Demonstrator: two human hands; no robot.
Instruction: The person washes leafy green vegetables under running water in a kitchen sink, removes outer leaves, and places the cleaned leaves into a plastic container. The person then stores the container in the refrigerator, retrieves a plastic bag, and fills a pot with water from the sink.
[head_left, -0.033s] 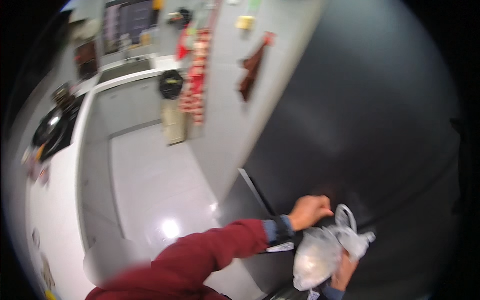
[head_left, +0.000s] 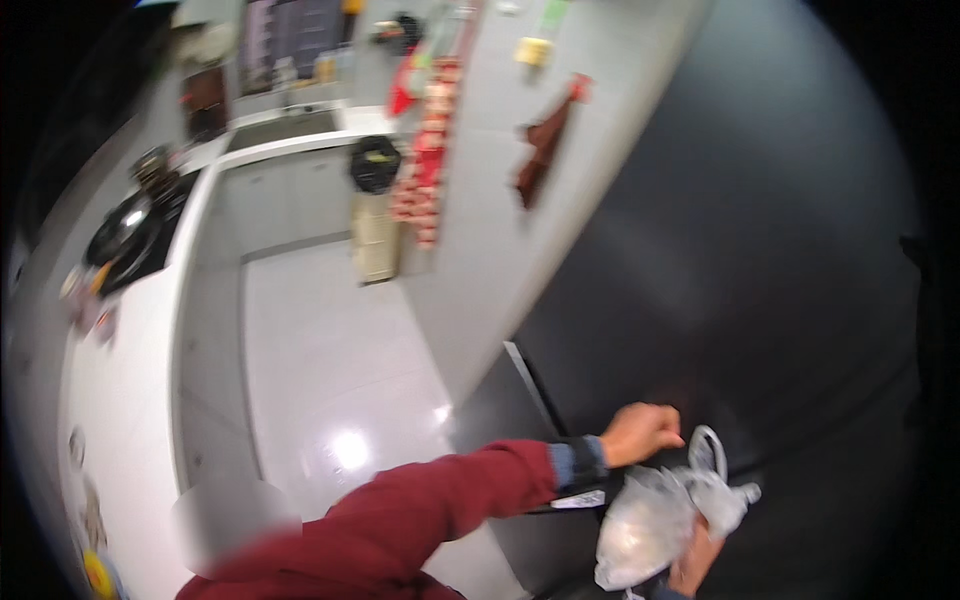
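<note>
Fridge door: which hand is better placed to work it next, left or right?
Left, probably. The left hand is closed against the dark fridge door near its edge and carries nothing. The right hand is busy gripping a clear plastic bag below it.

The left hand (head_left: pixel 640 432), on a red-sleeved arm stretched across from the near left, is curled into a fist. The right hand (head_left: pixel 693 565), low and near, grips upward.

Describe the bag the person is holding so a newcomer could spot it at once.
Start at the big dark refrigerator door on the right and drop to its lower edge, where the two hands meet. The clear crinkled plastic bag sits in the right hand, just below the left hand. It is the only pale, translucent thing against the dark door.
</note>
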